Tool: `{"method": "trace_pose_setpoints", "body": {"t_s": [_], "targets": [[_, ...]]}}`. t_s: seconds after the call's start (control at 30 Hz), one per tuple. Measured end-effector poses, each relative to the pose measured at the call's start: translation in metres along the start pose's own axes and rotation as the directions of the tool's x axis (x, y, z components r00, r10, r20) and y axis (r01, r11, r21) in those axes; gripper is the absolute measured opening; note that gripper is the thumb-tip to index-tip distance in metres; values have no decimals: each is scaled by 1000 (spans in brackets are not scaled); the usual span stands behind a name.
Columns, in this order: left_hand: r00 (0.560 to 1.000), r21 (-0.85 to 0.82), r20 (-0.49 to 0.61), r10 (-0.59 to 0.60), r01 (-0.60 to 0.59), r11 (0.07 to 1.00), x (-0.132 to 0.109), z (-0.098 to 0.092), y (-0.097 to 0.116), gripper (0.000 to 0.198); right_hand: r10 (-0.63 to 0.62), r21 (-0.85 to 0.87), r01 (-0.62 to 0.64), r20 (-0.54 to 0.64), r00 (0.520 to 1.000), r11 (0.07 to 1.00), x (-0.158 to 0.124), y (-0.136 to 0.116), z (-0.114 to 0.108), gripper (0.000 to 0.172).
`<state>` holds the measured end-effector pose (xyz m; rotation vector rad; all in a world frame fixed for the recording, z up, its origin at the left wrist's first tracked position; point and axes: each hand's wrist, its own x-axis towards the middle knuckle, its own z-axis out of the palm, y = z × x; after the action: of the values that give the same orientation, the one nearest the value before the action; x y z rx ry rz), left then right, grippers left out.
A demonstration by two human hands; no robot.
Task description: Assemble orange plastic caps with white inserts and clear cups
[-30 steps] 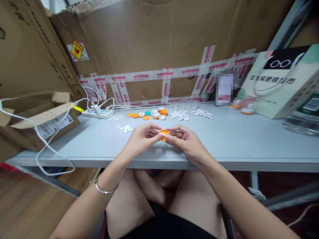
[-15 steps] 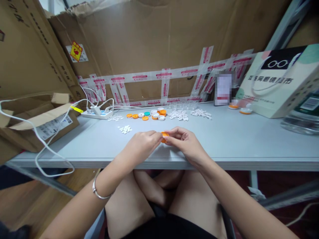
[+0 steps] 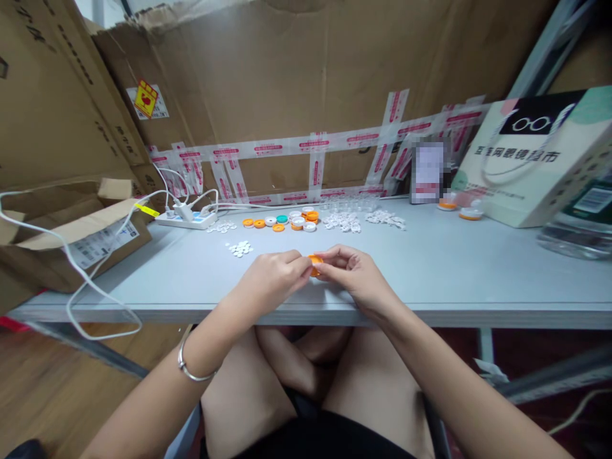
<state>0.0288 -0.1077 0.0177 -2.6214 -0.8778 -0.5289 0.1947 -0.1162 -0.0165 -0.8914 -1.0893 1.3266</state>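
Both hands meet over the near middle of the grey table (image 3: 430,274). My left hand (image 3: 270,280) and my right hand (image 3: 354,274) pinch a small orange cap (image 3: 315,260) between their fingertips, just above the tabletop. Most of the cap is hidden by my fingers. A silver bracelet circles my left wrist. Farther back lie a cluster of orange, white and teal caps (image 3: 291,220), a small group of white discs (image 3: 240,248) and heaps of small white parts (image 3: 363,220).
A white power strip (image 3: 184,218) with cables lies at the back left beside an open cardboard box (image 3: 71,236). Taped cardboard walls the back. A paper bag (image 3: 535,159) and a clear bottle (image 3: 578,220) stand at the right.
My hands have sunk slightly toward the table and closed more tightly round the orange cap, which shows less than before.
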Motion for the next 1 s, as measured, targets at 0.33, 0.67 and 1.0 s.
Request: {"method": "trace_pose_setpoints", "body": {"t_s": [0.33,0.67,1.0], "targets": [[991,-110,90,-95,105,988,2,-10,-3,9,23,-48,-20,60,998,999,-3,-5,2,24],[986,-147,129,-101,120,982,0,-13,-1,13,10,-98,-3,70,997,995,-3,-6,1,24],[983,-290,98,-157,179,940,1,-14,-2,14,25,-80,-20,59,998,997,-3,-6,1,26]]}}
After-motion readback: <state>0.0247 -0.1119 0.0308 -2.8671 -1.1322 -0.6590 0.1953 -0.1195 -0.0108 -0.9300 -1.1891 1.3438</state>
